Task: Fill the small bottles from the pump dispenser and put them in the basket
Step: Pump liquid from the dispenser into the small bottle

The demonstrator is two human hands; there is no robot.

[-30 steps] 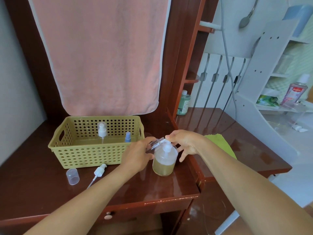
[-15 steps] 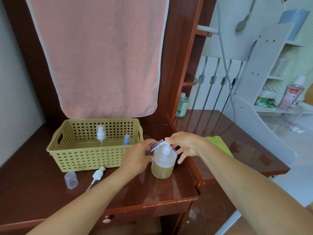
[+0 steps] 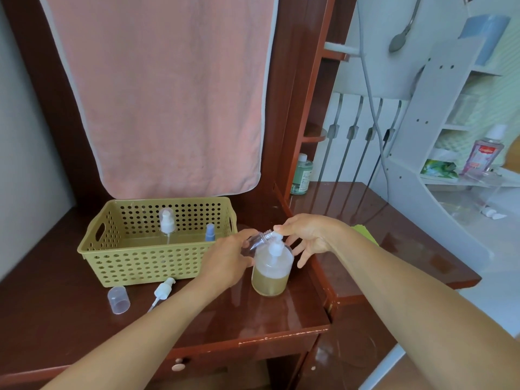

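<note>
Clear small bottle (image 3: 254, 242), gripped by left hand (image 3: 227, 258), meets pump dispenser (image 3: 271, 273) spout. Right hand (image 3: 309, 235) presses down, fingers straight; misalignment could spill liquid.

the basket (image 3: 146, 266) sits left of the pump dispenser (image 3: 271, 267), loose cap (image 3: 118, 299) in front.

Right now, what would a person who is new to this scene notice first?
The two hands meet at the pump bottle in the middle: the left hand holds a small clear bottle tilted at the spout, and the right hand touches the pump head. On the left, a green basket stands under a big pink towel.
</note>
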